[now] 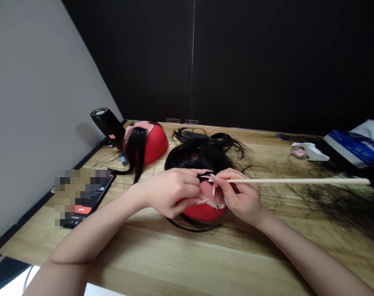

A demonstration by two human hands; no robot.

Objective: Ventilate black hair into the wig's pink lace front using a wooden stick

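In my right hand is a long, thin wooden stick, pinched near its left end and pointing out to the right. Its tip meets the front of a black-haired wig, set on a red head form. My left hand grips the wig from the left, index finger laid along the hair and thumb on the pale edge of the pink cap. A small round pin head shows at that edge. The fingers hide whatever is at the stick's tip.
At the back left stand a second red head form with dark hair and a black cylindrical speaker. A phone lies at left. Loose black hair spreads at right, near white paper and a blue-white package.
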